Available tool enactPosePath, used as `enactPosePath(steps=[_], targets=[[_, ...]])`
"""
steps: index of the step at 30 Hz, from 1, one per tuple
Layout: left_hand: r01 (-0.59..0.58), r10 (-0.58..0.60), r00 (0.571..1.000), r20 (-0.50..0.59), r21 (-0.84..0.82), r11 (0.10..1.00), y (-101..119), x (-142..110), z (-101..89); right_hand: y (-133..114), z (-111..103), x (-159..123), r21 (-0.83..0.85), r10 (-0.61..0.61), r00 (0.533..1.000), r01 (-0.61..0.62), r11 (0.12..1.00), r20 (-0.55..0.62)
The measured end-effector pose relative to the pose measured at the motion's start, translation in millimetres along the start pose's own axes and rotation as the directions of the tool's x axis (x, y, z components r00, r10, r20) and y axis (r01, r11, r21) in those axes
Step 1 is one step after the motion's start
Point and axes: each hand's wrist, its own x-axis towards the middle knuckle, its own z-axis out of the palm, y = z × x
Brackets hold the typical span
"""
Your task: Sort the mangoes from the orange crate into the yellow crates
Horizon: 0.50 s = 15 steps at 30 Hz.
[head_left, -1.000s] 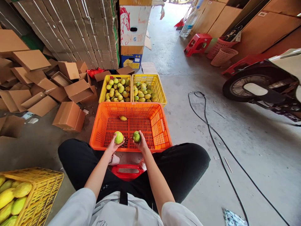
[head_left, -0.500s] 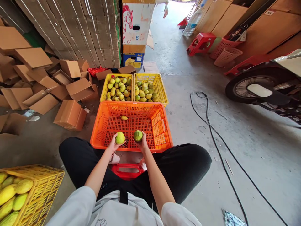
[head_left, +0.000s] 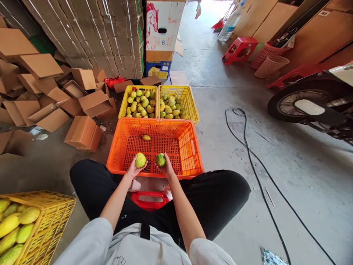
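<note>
My left hand [head_left: 134, 170] is closed around a yellow-green papaya [head_left: 140, 160], and my right hand [head_left: 167, 168] around a greener papaya [head_left: 160, 159]. Both fruits are held side by side, apart, over the near part of an orange plastic crate [head_left: 190, 171]. One small yellow papaya [head_left: 146, 137] lies on the crate's floor toward the back. Behind it stand a left yellow crate [head_left: 125, 96] and a right yellow crate [head_left: 193, 105], both holding many yellow and green papayas. The fingers beneath the held fruits are partly hidden.
A yellow crate of larger papayas [head_left: 52, 217] stands at lower left. Opened cardboard boxes [head_left: 82, 134] are heaped on the left. A black cable [head_left: 256, 158] runs over the floor at right, near a motorcycle wheel [head_left: 293, 105]. A red stool [head_left: 151, 198] is beneath me.
Both hands still hold their papayas over the orange crate. The fruit in the right hand seems slightly turned, showing a darker green side. The whole view has shifted slightly.
</note>
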Motion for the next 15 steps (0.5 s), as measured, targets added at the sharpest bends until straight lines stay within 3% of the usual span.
enactPosePath(steps=[6,11,15], targets=[[-0.025,0.025,0.999,0.04,0.001,1.0,-2.9,0.7,-2.8,2.9,-2.7,2.8,0.012,-0.094,0.995,0.094,0.995,-0.03],[-0.052,0.052,0.995,-0.081,0.005,0.999,-4.4,4.7,-3.4,3.3,-2.7,5.6,0.027,-0.069,0.997,0.07,0.997,-0.031],[0.003,-0.001,0.998,-0.057,0.025,1.0,-2.8,5.6,-2.7,2.4,-0.5,6.5,0.046,-0.065,0.996,0.068,0.997,-0.057]])
